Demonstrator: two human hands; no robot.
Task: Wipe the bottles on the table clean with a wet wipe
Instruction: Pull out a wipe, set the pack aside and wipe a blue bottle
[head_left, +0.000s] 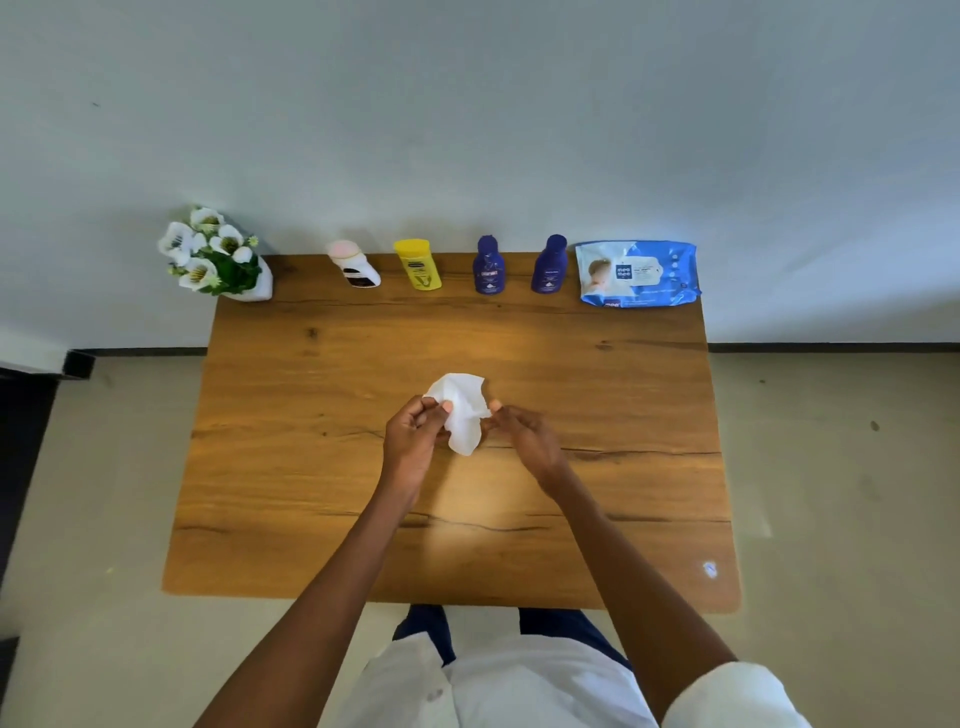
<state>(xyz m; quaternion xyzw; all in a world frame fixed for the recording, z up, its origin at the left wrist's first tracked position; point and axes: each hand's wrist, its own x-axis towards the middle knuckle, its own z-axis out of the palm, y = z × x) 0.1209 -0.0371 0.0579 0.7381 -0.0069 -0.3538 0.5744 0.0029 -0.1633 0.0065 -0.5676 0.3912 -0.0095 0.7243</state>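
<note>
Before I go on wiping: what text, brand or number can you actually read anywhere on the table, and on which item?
"mee mee": on the blue wet wipe pack, in its dark centre square; "mee" shows again at its lower left edge.
Yellow bottle: label print too small to read.
White bottle with pink cap: dark label, unreadable.
Two dark blue bottles: labels blurred, unreadable.
No numbers legible.
</note>
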